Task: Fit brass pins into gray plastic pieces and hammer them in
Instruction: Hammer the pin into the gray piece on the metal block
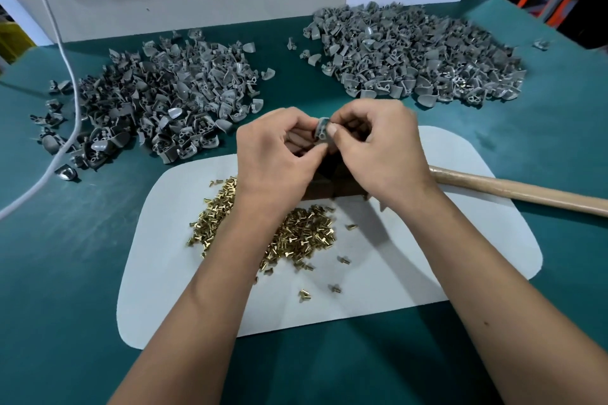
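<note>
One gray plastic piece (321, 130) was pinched between left hand (274, 154) and right hand (378, 148), fingers curled closed, above the white mat (427, 240); brass pins (296, 233) were heaped on it.

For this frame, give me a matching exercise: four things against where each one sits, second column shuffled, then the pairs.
Things:
1. brass pins
2. wooden handle
3. white cable
4. gray plastic piece

Places:
A. pinched between left hand and right hand
B. heaped on the white mat
C. trailing down the table's left side
D. lying across the mat's right edge

Pairs: 1-B, 2-D, 3-C, 4-A
</note>
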### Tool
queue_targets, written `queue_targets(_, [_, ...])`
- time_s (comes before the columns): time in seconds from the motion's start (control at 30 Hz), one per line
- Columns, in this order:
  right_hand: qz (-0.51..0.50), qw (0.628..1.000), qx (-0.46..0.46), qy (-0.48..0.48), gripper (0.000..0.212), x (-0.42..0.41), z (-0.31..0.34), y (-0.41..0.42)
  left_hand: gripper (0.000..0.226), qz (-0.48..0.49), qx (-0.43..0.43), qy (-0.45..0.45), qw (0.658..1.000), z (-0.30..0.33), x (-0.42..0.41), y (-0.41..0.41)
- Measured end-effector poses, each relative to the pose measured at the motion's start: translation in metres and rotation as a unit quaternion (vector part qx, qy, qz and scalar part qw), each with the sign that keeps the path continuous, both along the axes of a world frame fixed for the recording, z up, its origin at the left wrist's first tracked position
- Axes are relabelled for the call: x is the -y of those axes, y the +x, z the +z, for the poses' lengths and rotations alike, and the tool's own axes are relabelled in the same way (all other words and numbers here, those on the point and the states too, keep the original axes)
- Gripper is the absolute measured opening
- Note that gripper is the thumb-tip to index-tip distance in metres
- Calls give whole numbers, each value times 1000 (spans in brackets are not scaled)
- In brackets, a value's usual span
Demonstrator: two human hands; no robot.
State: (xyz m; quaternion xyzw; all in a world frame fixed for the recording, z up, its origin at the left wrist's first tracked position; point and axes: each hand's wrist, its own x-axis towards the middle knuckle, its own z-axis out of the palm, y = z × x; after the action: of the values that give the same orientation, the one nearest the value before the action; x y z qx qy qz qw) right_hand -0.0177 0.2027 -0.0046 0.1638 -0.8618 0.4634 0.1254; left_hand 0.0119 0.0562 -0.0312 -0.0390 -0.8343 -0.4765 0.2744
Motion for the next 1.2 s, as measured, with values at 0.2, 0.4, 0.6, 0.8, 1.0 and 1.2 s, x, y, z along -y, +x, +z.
queue_targets(0.2, [34,998,-9,55,8,-36,13,-13,27,27,0,-36,999,6,-5,4])
queue_targets(0.4, [-42,955,92,279,6,-81,13,-24,23,14,-2,-62,998,9,-6,5])
queue_targets(0.6, [34,912,188,363,16,-98,17,-14,8,-6,-29,-135,990,10,4,6])
queue_targets(0.8, [51,898,141,413,16,-96,15,-19,9,-39,7,-157,987,12,18,5])
queue_targets(1.0, [2,960,88,267,25,-87,29,-28,12,-26,48,-104,993,10,19,4])
queue_targets(1.2, [72,977,20,201,31,-47,40,-11,10,-41,106,-17,993,7,15,1])
